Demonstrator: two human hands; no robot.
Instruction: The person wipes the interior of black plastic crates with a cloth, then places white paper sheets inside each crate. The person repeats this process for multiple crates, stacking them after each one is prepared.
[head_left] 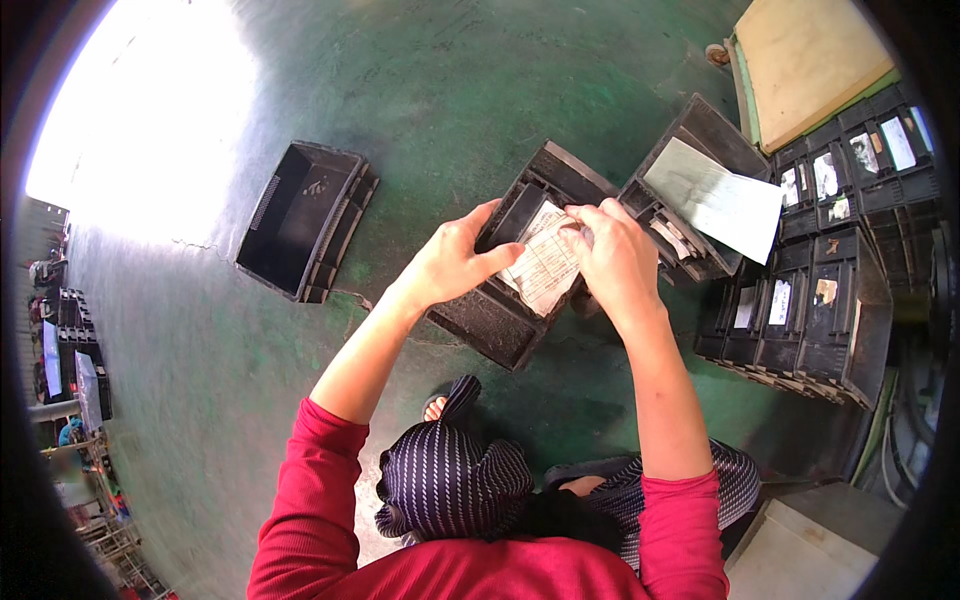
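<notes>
The person wears a deep red top in finely ribbed cloth, its left sleeve and right sleeve creased and ending near the elbows, leaving the forearms bare, as are the left grip and right grip. Loose, bunched trousers in near-black cloth carry rows of short white dashes, like broken pinstripes. Bare toes show on one foot; dark footwear, its shape unclear, borders the other.
</notes>
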